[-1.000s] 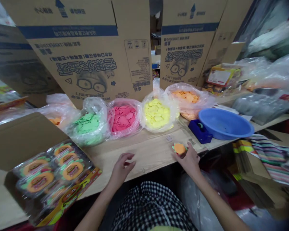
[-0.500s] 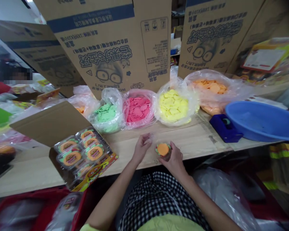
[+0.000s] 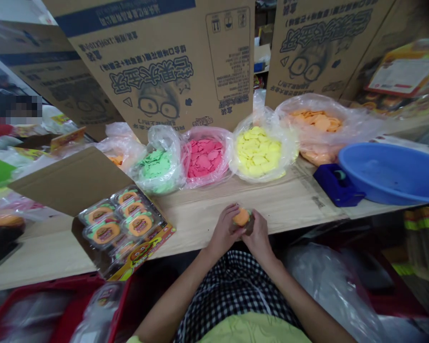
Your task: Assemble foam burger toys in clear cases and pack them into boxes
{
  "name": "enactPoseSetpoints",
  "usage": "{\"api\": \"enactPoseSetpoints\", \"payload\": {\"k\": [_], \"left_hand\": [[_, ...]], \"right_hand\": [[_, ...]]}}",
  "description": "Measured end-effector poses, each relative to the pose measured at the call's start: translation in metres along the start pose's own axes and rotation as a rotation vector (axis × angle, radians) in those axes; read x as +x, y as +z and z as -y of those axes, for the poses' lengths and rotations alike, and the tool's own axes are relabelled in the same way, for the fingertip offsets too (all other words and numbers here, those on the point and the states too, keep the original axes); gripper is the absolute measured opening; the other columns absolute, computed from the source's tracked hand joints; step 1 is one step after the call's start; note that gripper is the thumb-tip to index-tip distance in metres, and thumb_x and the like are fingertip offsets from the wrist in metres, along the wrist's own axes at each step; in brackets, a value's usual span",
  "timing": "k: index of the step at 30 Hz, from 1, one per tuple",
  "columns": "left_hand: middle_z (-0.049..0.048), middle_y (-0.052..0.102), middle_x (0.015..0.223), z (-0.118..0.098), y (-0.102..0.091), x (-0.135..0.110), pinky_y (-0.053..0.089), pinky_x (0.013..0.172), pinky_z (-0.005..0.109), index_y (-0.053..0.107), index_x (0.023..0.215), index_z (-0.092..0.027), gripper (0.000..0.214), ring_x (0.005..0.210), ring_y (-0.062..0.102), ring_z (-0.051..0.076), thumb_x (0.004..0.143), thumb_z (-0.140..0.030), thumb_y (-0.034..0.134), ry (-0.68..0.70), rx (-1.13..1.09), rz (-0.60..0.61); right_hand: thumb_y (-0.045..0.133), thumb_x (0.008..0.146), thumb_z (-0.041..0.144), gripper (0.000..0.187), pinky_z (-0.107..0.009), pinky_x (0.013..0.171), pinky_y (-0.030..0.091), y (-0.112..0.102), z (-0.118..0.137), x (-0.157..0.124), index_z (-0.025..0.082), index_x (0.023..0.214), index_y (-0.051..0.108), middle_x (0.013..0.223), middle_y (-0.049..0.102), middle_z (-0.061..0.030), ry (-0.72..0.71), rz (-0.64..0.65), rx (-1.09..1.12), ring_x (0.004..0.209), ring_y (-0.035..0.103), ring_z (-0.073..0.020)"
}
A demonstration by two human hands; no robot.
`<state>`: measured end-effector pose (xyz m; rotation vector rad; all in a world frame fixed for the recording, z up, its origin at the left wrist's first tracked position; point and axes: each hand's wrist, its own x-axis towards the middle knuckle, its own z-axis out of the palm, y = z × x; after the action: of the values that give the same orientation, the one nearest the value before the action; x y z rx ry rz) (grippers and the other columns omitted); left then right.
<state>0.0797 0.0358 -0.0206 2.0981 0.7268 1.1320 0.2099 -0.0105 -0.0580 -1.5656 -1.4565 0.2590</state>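
An orange and green burger-shaped candy, apparently in a small clear plastic case, is held just above the table's front edge, with its round orange top facing up. My left hand curls around its left side, fingers on the upper edge. From the right, my right hand grips the same piece, fingers closed against its side. The case's walls are mostly hidden by my fingers. To the left, an open display box holds several clear cases with burger-printed orange tops.
Behind my hands stand open bags of green pieces, pink pieces, yellow pieces and orange pieces. A blue tape dispenser and blue basin are at right. Cardboard cartons rise behind. A red crate sits below left.
My left hand has moved right from beside the candy, where it pinched a clear plastic piece, and now closes around the candy with my right hand. The view has shifted slightly.
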Motion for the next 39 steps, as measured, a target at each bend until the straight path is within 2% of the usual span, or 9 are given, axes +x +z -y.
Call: {"api": "enactPoseSetpoints", "payload": {"k": [4, 8, 14, 20, 26, 30, 33, 36, 39], "left_hand": [[0.0118, 0.043, 0.127, 0.002, -0.001, -0.002, 0.028, 0.100, 0.052, 0.041, 0.121, -0.023, 0.052, 0.124, 0.032, 0.024, 0.073, -0.023, 0.062, 0.032, 0.026, 0.024], [0.0111, 0.043, 0.128, 0.000, -0.003, -0.004, 0.029, 0.101, 0.051, 0.042, 0.121, -0.024, 0.049, 0.126, 0.031, 0.024, 0.075, -0.022, 0.060, 0.050, 0.018, 0.076], [0.0112, 0.043, 0.129, 0.003, -0.007, -0.004, 0.028, 0.101, 0.051, 0.041, 0.124, -0.025, 0.053, 0.128, 0.028, 0.024, 0.074, -0.025, 0.061, 0.116, 0.024, 0.144], [0.0109, 0.043, 0.130, 0.006, -0.008, -0.006, 0.026, 0.102, 0.051, 0.041, 0.125, -0.025, 0.052, 0.128, 0.027, 0.024, 0.076, -0.025, 0.058, 0.113, 0.068, 0.158], [0.0099, 0.046, 0.129, 0.010, -0.007, -0.009, 0.017, 0.104, 0.053, 0.042, 0.124, -0.026, 0.048, 0.129, 0.026, 0.023, 0.078, -0.026, 0.056, 0.102, 0.179, 0.221], [0.0090, 0.047, 0.128, 0.010, -0.007, -0.009, 0.018, 0.103, 0.053, 0.043, 0.123, -0.026, 0.046, 0.128, 0.027, 0.022, 0.079, -0.025, 0.055, 0.104, 0.220, 0.243], [0.0092, 0.050, 0.124, 0.006, -0.010, -0.004, 0.023, 0.102, 0.051, 0.047, 0.120, -0.025, 0.046, 0.126, 0.031, 0.023, 0.076, -0.028, 0.059, 0.099, 0.211, 0.247], [0.0083, 0.056, 0.114, 0.002, -0.013, 0.007, 0.032, 0.098, 0.044, 0.054, 0.111, -0.024, 0.035, 0.118, 0.040, 0.021, 0.077, -0.028, 0.057, 0.065, 0.149, 0.244], [0.0074, 0.060, 0.101, 0.001, -0.014, 0.019, 0.039, 0.090, 0.038, 0.059, 0.101, -0.022, 0.022, 0.102, 0.050, 0.018, 0.084, -0.026, 0.046, -0.035, 0.102, 0.197]], "right_hand": [[0.054, 0.075, 0.039, 0.059, -0.050, 0.091, 0.035, -0.001, -0.002, -0.001, 0.012, 0.123, 0.032, 0.119, 0.041, -0.0185, -0.065, 0.005, -0.056, 0.110, 0.038, -0.0304], [0.052, 0.076, 0.033, 0.055, -0.049, 0.092, 0.035, -0.005, -0.001, -0.003, 0.011, 0.124, 0.035, 0.124, 0.037, -0.0196, -0.075, 0.091, -0.146, 0.113, 0.035, -0.0310], [0.054, 0.073, 0.031, 0.056, -0.047, 0.090, 0.036, -0.006, 0.001, -0.004, 0.011, 0.123, 0.038, 0.124, 0.039, -0.0192, -0.071, 0.115, -0.228, 0.111, 0.038, -0.0314], [0.060, 0.068, 0.035, 0.069, -0.049, 0.093, 0.030, -0.012, -0.005, -0.002, 0.017, 0.128, 0.029, 0.123, 0.046, -0.0151, 0.014, 0.098, -0.156, 0.113, 0.042, -0.0295], [0.061, 0.070, 0.032, 0.087, -0.047, 0.096, 0.028, -0.031, -0.017, 0.005, 0.019, 0.136, 0.006, 0.125, 0.048, -0.0140, 0.046, 0.235, 0.103, 0.114, 0.045, -0.0247], [0.052, 0.078, 0.035, 0.066, -0.041, 0.094, 0.033, -0.036, -0.022, 0.013, 0.019, 0.133, 0.020, 0.125, 0.048, -0.0120, 0.101, 0.299, 0.207, 0.114, 0.045, -0.0217], [0.035, 0.087, 0.034, 0.040, -0.033, 0.089, 0.037, -0.036, -0.020, 0.024, 0.016, 0.123, 0.036, 0.117, 0.053, -0.0115, 0.245, 0.287, 0.135, 0.107, 0.049, -0.0181], [0.032, 0.088, 0.035, 0.030, -0.032, 0.080, 0.039, -0.034, -0.014, 0.038, 0.017, 0.100, 0.052, 0.099, 0.060, -0.0108, 0.367, 0.296, -0.019, 0.094, 0.054, -0.0210], [0.036, 0.086, 0.037, 0.028, -0.031, 0.066, 0.038, -0.030, -0.010, 0.049, 0.018, 0.079, 0.056, 0.072, 0.061, -0.0074, 0.430, 0.348, -0.048, 0.075, 0.057, -0.0221]]}}
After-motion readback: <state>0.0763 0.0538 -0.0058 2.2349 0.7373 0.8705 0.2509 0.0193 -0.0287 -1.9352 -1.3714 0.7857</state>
